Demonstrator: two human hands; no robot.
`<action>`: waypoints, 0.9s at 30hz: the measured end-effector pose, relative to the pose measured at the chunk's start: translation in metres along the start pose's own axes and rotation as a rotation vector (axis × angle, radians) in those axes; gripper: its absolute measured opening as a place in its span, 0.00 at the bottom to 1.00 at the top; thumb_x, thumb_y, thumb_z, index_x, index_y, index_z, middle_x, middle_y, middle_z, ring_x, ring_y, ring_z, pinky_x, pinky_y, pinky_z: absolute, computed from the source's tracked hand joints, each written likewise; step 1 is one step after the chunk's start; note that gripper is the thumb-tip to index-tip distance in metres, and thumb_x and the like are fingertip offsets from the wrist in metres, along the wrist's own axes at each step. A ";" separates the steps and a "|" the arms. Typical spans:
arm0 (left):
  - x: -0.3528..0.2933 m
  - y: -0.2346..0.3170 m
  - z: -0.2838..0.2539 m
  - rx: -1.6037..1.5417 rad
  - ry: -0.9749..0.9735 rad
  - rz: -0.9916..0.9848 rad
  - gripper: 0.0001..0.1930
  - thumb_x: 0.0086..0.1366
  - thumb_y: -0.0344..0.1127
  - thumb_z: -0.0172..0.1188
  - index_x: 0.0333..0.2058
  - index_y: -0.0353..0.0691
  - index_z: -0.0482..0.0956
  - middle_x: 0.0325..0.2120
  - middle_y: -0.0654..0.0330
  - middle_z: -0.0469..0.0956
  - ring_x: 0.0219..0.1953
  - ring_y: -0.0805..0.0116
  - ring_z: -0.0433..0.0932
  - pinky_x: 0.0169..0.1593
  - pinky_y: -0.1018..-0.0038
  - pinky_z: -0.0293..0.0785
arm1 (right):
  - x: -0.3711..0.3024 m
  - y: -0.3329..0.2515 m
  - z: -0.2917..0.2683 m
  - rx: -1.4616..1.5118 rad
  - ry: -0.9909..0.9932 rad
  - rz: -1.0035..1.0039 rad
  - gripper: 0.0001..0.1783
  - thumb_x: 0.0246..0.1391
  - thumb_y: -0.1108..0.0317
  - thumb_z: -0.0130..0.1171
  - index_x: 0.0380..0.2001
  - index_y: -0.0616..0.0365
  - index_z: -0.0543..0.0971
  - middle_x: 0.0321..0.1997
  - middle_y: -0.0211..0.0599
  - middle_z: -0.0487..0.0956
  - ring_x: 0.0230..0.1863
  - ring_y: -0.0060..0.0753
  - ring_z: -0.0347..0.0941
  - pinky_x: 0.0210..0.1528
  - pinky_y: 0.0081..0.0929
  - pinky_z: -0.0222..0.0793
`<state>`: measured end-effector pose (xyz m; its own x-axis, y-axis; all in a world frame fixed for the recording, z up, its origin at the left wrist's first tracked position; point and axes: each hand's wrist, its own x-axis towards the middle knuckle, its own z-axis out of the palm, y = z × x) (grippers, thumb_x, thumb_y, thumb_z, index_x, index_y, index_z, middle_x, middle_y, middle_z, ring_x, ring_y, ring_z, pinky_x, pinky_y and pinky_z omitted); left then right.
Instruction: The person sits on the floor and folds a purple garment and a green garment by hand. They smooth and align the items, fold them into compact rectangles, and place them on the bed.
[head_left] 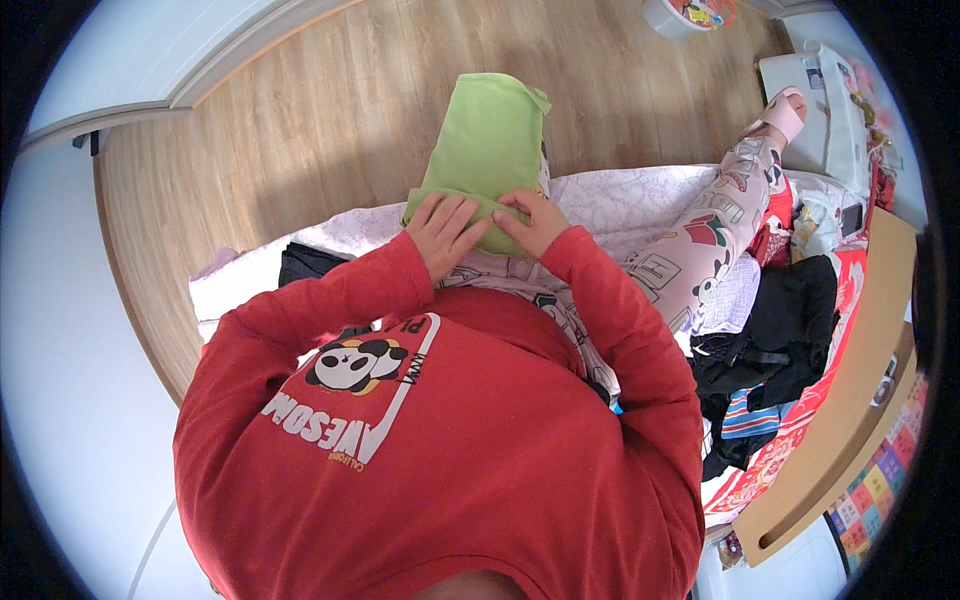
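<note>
Both the left hand (443, 232) and right hand (532, 220) lay open, fingers flat on the folded light-green cotton garment (485, 155) over the knees, best pressed evenly along the crease.

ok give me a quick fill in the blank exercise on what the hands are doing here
1. Both hands, left hand and right hand, press on a folded garment coloured ____.
2. The sleeves are ____.
3. The floor beyond looks like ____.

Missing words: green; red; wood
</note>
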<state>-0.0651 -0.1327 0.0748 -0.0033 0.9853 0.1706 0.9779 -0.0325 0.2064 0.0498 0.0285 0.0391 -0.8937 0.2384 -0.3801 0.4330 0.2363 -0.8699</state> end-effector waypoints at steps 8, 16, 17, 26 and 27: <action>0.019 -0.034 0.008 -0.425 -0.186 -0.150 0.26 0.41 0.29 0.54 0.45 0.38 0.65 0.43 0.50 0.65 0.47 0.51 0.64 0.51 0.64 0.60 | -0.021 -0.034 0.022 -0.628 0.403 -0.513 0.18 0.36 0.72 0.54 0.36 0.59 0.70 0.41 0.44 0.68 0.44 0.47 0.64 0.46 0.36 0.61; 0.027 -0.067 0.001 -0.760 -0.364 -0.340 0.22 0.50 0.32 0.56 0.46 0.38 0.67 0.40 0.51 0.69 0.44 0.52 0.67 0.49 0.64 0.63 | 0.012 -0.011 -0.012 -0.123 0.127 -0.228 0.18 0.42 0.65 0.58 0.39 0.59 0.71 0.39 0.44 0.73 0.42 0.43 0.69 0.45 0.34 0.64; 0.030 -0.078 0.010 -0.941 -0.427 -0.442 0.22 0.51 0.33 0.57 0.46 0.38 0.67 0.40 0.52 0.69 0.45 0.52 0.67 0.50 0.64 0.62 | 0.023 0.000 -0.016 0.025 0.121 -0.176 0.17 0.43 0.65 0.58 0.38 0.59 0.72 0.38 0.44 0.74 0.41 0.42 0.70 0.44 0.33 0.64; 0.049 -0.052 0.007 -0.157 -0.061 -0.085 0.28 0.42 0.33 0.62 0.46 0.41 0.67 0.45 0.55 0.67 0.50 0.55 0.64 0.53 0.60 0.58 | 0.058 0.026 -0.016 0.116 0.291 -0.131 0.10 0.43 0.67 0.59 0.32 0.55 0.75 0.33 0.41 0.73 0.37 0.41 0.70 0.41 0.31 0.65; 0.044 -0.044 0.014 -0.208 -0.038 -0.138 0.29 0.40 0.31 0.62 0.46 0.42 0.67 0.45 0.55 0.67 0.49 0.54 0.64 0.53 0.59 0.58 | 0.054 0.022 -0.015 -0.029 0.352 -0.170 0.11 0.42 0.68 0.58 0.32 0.55 0.74 0.34 0.40 0.73 0.38 0.42 0.69 0.41 0.32 0.65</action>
<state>-0.1049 -0.0852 0.0600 -0.1221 0.9883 0.0917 0.9045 0.0728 0.4201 0.0129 0.0605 0.0046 -0.8601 0.5010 -0.0956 0.2899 0.3259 -0.8999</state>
